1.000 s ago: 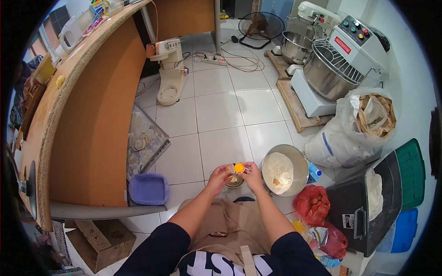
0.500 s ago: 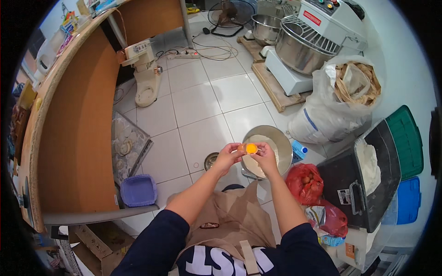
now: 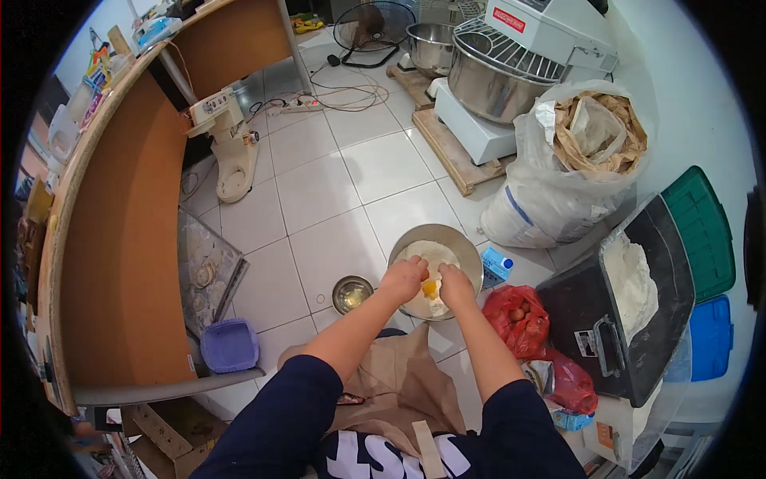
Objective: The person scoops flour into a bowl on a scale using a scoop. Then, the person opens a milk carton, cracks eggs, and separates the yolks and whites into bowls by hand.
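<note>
Both my hands are over a steel mixing bowl [image 3: 476, 263] holding pale flour [image 3: 431, 254]. My left hand [image 3: 404, 279] is closed around a brown eggshell [image 3: 424, 275], only a bit of which shows. Closed too, my right hand [image 3: 457, 289] pinches a piece of shell that its fingers mostly hide. Between and just below the hands is an orange-yellow egg yolk [image 3: 431, 287]; whether it is still falling or lies on the flour is hard to tell. Left of the mixing bowl, a small metal bowl [image 3: 351, 295] on the floor holds a little clear, yellowish liquid.
A blue carton [image 3: 496, 266] stands right of the bowl, near a red bag [image 3: 515, 319] of eggs. Beyond are a black flour bin [image 3: 590, 319], a big plastic sack [image 3: 542, 199] and a dough mixer [image 3: 499, 88]. A purple basket [image 3: 230, 346] sits left, by the wooden counter [image 3: 120, 239].
My hands have lowered toward the mixing bowl and moved slightly apart. The yolk, earlier held in a shell between them, is now out of the shell below my fingers. The view has shifted.
</note>
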The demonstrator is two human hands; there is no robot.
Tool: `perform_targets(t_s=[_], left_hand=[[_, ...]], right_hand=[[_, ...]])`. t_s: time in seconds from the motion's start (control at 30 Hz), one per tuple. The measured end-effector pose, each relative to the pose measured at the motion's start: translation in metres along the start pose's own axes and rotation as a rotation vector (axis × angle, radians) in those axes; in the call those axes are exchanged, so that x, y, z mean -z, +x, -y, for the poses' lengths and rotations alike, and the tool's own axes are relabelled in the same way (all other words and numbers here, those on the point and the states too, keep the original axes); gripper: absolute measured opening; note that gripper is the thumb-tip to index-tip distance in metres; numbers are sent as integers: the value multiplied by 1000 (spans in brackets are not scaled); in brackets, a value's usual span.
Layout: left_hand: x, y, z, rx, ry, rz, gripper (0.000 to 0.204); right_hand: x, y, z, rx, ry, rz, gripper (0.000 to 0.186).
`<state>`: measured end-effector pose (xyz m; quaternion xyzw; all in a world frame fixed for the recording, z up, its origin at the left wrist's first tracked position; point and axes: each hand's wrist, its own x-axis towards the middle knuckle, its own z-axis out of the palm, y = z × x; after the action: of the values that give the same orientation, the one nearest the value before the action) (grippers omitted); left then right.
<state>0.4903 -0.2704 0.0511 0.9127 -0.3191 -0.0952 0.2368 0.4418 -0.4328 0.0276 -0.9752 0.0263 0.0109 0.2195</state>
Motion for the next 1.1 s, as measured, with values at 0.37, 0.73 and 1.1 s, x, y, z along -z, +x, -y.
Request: perform_targets(t_s=[0.37, 0.73, 1.1], left_hand=[[9, -2, -12, -219, 204, -125, 14], [27, -22, -19, -296, 489, 1, 26], [11, -14, -12, 444, -856, -193, 33]], right_hand=[[41, -5, -3, 383, -344, -173, 20], [49, -21, -8, 488, -340, -169, 18], [35, -16, -10, 22, 681, -48, 36]])
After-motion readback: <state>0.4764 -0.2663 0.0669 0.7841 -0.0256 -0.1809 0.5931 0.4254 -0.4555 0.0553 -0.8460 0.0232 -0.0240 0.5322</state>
